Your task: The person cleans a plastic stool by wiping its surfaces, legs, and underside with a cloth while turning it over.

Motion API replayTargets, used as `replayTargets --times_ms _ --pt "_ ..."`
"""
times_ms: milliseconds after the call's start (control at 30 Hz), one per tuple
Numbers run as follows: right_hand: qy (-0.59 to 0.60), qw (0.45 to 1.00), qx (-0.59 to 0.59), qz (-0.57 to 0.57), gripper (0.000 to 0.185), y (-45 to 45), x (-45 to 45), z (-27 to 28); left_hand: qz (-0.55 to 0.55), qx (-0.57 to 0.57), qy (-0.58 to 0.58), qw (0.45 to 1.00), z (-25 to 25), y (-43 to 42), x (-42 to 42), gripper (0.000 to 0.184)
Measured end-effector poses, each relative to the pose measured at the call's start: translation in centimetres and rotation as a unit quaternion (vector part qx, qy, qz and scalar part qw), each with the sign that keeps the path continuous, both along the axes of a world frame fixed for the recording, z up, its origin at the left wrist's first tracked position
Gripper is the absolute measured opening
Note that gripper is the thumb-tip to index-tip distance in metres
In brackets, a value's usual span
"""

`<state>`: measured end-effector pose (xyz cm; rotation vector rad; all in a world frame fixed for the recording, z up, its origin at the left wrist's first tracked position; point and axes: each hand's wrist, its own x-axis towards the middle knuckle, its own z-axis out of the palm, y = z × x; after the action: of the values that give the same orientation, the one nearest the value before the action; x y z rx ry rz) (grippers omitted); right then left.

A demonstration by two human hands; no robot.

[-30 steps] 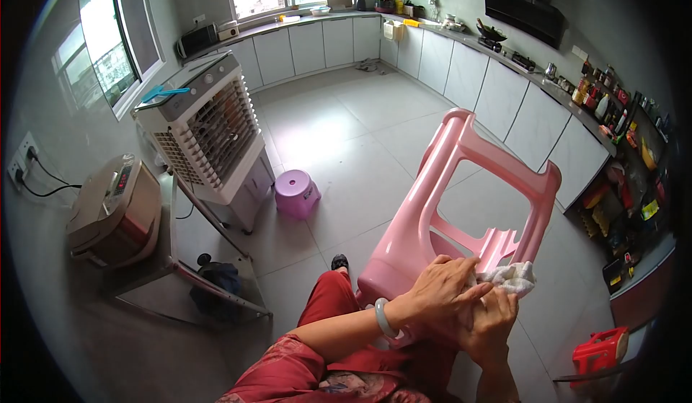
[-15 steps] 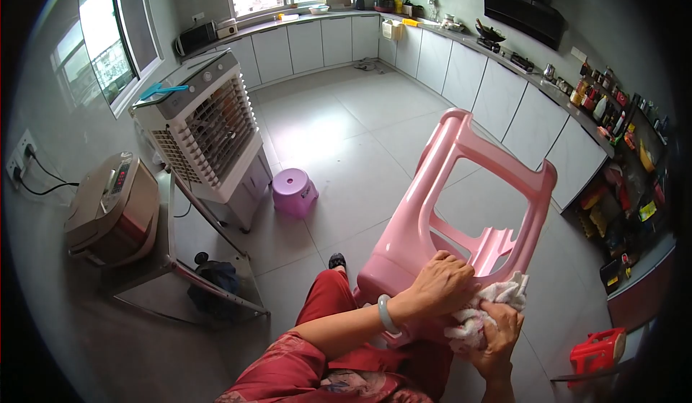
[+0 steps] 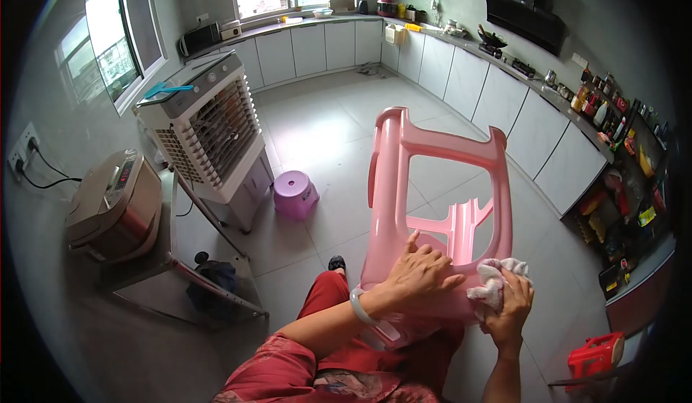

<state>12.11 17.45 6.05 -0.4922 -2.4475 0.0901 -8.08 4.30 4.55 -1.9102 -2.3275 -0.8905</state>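
A pink plastic stool (image 3: 390,179) lies tipped over my lap, its legs pointing away from me. On its near side rests my left hand (image 3: 418,273), fingers spread against the plastic, a pale bangle at the wrist. My right hand (image 3: 510,306) is closed round a white cloth (image 3: 491,285), which touches the stool's right edge. Part of the stool's seat end is hidden behind my left hand and forearm.
A small purple stool (image 3: 295,195) stands on the floor beside an air cooler (image 3: 216,125). At left, a rice cooker (image 3: 115,205) sits on a metal-framed table (image 3: 172,223). A red plastic object (image 3: 595,355) is at lower right, below a shelf of bottles (image 3: 620,114).
The pink stool has turned, its legs swinging left. My left hand has slid left and opened out. My right hand has drawn away from it with the cloth, to the stool's right edge.
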Motion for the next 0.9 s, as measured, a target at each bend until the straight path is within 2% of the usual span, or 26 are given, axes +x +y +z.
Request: replayTargets --times_ms 100,167,233,300,400,533,633,767,800,900 --pt "-0.017 0.997 0.075 0.015 0.049 -1.0 -2.5 0.6 0.005 0.027 -0.033 0.999 -0.5 -0.2 -0.4 0.048" --pt "-0.035 0.995 0.078 0.054 0.046 -2.0 -4.3 0.6 0.005 0.025 -0.07 0.997 0.1 -0.2 -0.2 0.051" --pt "-0.059 0.988 0.086 0.113 0.044 -3.3 -5.6 0.7 -0.044 0.116 0.037 0.992 -0.5 -0.5 -0.6 0.055" --pt "-0.061 0.989 0.067 0.121 0.043 -4.9 -6.4 0.7 -0.062 0.16 0.041 0.984 -1.1 -0.4 -0.8 0.055" --pt "-0.057 0.986 0.059 0.144 0.042 -5.7 -6.6 1.7 -0.042 0.15 -0.051 0.986 -1.7 -0.2 -0.8 0.05" --pt "-0.029 0.986 0.006 0.167 0.048 -4.2 -5.0 2.3 -0.045 0.178 0.05 0.982 -1.9 -0.8 -0.1 0.043" --pt "-0.017 0.998 0.009 0.065 0.045 -1.8 -2.1 0.9 -0.037 0.203 0.104 0.973 -2.4 -0.5 -0.4 0.038" --pt "0.021 0.997 -0.064 -0.039 0.044 -2.4 0.3 -0.8 -0.042 0.187 0.106 0.976 -2.7 -0.3 -0.6 0.035" --pt "0.02 0.999 -0.02 -0.042 0.045 -3.2 0.2 -1.2 -0.049 0.177 0.099 0.978 -2.5 -0.5 -0.3 0.035" --pt "0.024 1.0 0.015 0.0 0.048 -5.9 -0.8 -1.4 -0.05 0.176 0.078 0.98 -1.2 -0.9 0.1 0.034"
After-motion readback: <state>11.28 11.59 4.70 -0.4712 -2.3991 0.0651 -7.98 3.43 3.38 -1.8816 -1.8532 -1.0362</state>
